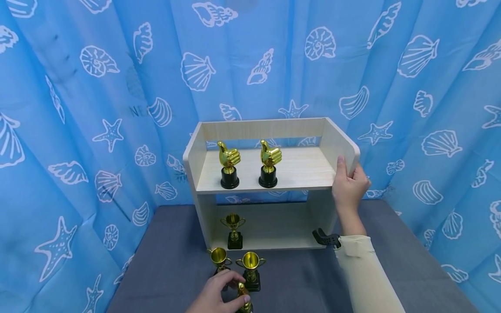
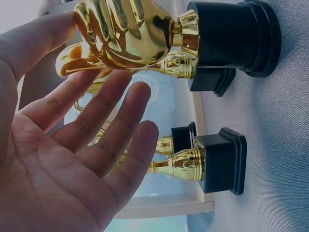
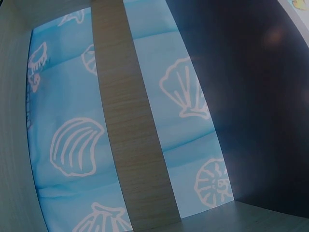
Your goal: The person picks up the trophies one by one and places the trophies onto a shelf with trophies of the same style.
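Note:
My left hand (image 1: 219, 292) is at the front of the table, thumb and forefinger on either side of the gold top of a thumbs-up trophy (image 2: 130, 34). That trophy has a round black base, low over the table; the other fingers extend loosely behind it. Just beyond are two gold cup trophies, one on the left (image 1: 218, 256) partly hidden by the hand and one on the right (image 1: 251, 262). My right hand (image 1: 348, 184) grips the right side panel of a pale wooden two-tier shelf (image 1: 266, 129), thumb on its front edge.
Two thumbs-up trophies, a left one (image 1: 229, 163) and a right one (image 1: 269, 163), stand on the upper tier. One cup trophy (image 1: 234, 230) stands at the lower tier's left. A blue seashell-patterned curtain (image 1: 250, 56) hangs behind the grey table (image 1: 164, 261).

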